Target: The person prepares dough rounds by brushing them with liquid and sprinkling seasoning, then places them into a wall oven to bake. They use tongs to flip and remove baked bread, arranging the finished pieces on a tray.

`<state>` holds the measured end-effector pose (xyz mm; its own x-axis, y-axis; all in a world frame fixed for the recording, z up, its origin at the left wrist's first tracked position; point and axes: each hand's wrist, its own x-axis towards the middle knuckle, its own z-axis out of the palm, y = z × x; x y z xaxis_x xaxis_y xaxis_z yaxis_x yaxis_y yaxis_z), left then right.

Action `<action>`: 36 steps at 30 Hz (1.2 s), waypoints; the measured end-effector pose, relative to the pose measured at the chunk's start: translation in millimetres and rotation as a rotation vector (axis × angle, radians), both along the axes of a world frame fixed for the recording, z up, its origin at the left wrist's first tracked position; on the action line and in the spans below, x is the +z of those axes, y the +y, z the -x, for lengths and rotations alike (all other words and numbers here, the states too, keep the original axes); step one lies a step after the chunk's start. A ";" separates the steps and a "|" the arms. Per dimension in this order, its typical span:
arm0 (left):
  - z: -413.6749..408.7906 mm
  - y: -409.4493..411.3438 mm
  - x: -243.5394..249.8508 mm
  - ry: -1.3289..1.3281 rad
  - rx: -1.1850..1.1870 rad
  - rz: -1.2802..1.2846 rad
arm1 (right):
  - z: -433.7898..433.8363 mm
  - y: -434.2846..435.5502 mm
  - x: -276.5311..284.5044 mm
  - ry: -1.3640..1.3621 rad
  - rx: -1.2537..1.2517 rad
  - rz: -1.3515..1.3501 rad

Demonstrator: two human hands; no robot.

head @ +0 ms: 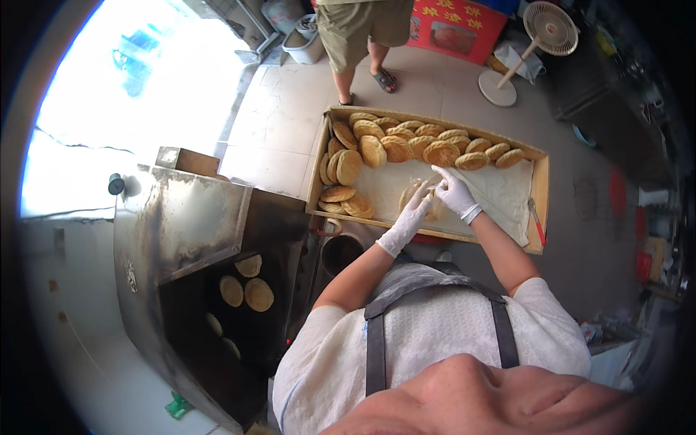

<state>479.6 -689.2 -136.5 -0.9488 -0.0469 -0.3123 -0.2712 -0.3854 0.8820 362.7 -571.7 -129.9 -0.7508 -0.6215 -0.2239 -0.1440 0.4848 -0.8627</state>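
Note:
Both of my hands wear thin white gloves and meet over a wooden tray (538, 185) lined with pale cloth. Between them is a clear plastic bag (433, 209) with round flatbread inside; how many pieces it holds cannot be made out. My left hand (410, 220) grips the bag's upper part from the left, fingers stretched along it. My right hand (455, 194) pinches the bag's mouth, its index finger extended. Browned flatbreads (396, 148) with crimped rims stand in rows along the tray's far side, and more flatbreads (348, 167) lean together at its left end.
A red-handled tool (538, 223) lies on the tray's right edge. At my left, a metal oven (182, 217) holds several flatbreads (259, 294) on its dark surface. A person in shorts (364, 32) stands beyond the tray. A pedestal fan (549, 30) is at the far right.

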 end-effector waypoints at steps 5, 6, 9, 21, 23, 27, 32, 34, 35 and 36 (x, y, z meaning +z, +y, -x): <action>-79.2 -43.0 -0.3 -0.113 0.229 0.206 | 21.4 -15.4 10.1 0.243 0.237 -0.139; -101.5 -49.4 -10.6 -0.168 0.319 0.160 | 29.8 -17.0 -6.8 0.343 0.310 -0.240; -157.8 -55.6 -12.0 -0.298 0.548 0.153 | 36.8 -32.5 -23.7 0.632 0.546 -0.594; -319.6 52.0 1.7 -0.421 1.354 0.115 | 72.4 -103.8 116.1 0.323 0.571 0.390; -335.8 66.3 2.3 -0.410 1.435 0.102 | 84.2 -112.2 158.7 0.314 0.574 0.243; -361.3 86.5 -3.4 -0.437 1.547 0.053 | 99.2 -144.1 201.1 0.460 0.585 0.243; -386.5 88.2 -2.7 -0.414 1.636 0.081 | 140.1 -182.8 215.7 0.422 0.653 0.359; -399.4 105.1 -10.7 -0.401 1.695 0.028 | 140.6 -203.9 220.2 0.323 0.678 0.378; -400.6 106.5 -19.7 -0.443 1.673 -0.007 | 180.9 -222.9 214.0 0.572 0.660 0.319; -407.1 117.7 -19.9 -0.482 1.693 -0.012 | 153.0 -232.7 212.3 0.572 0.589 0.320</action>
